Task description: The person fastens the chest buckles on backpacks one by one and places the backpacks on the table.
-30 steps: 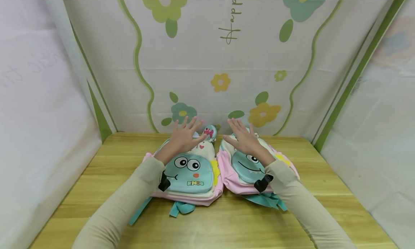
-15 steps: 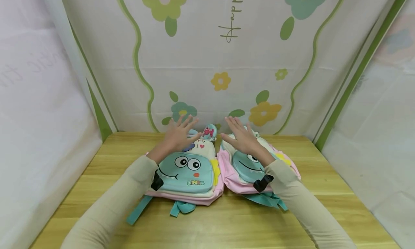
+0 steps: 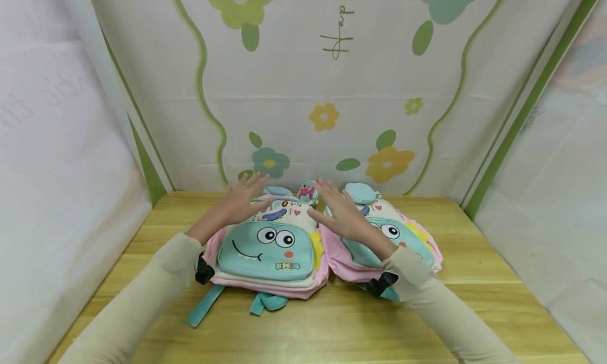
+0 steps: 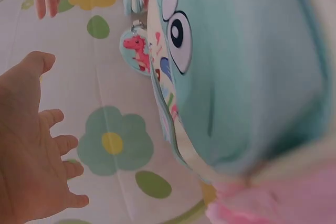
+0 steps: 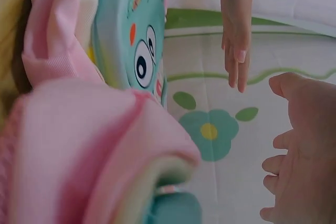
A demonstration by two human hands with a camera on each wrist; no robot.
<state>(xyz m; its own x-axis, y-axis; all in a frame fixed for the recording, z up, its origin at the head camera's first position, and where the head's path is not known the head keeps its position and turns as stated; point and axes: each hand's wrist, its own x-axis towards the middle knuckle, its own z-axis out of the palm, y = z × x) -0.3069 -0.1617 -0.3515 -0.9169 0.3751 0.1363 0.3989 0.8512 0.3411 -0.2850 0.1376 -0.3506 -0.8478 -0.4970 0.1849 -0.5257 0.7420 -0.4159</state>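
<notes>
Two small backpacks lie side by side on a wooden table (image 3: 322,337). Each is pink and cream with a teal dinosaur-face front pocket. My left hand (image 3: 237,203) is over the upper left part of the left backpack (image 3: 265,253), palm down, fingers straight and spread. Over the inner side of the right backpack (image 3: 403,240) is my right hand (image 3: 343,214), its fingers extended too. Both hands hold nothing; the left wrist view shows a gap between the left hand (image 4: 31,145) and the bag. A round pouch with a pink dinosaur (image 3: 308,191) hangs at the left bag's top.
A light blue round pouch (image 3: 360,193) sits at the right backpack's top. Teal straps (image 3: 206,306) stick out below the left bag. A white flowered cloth (image 3: 284,79) stands behind the table, with more white cloth (image 3: 559,195) at the sides.
My left hand has moved left, uncovering more of the left backpack. My right hand has shifted slightly left, so the right bag's eyes and round pouch show. The bags stay in place.
</notes>
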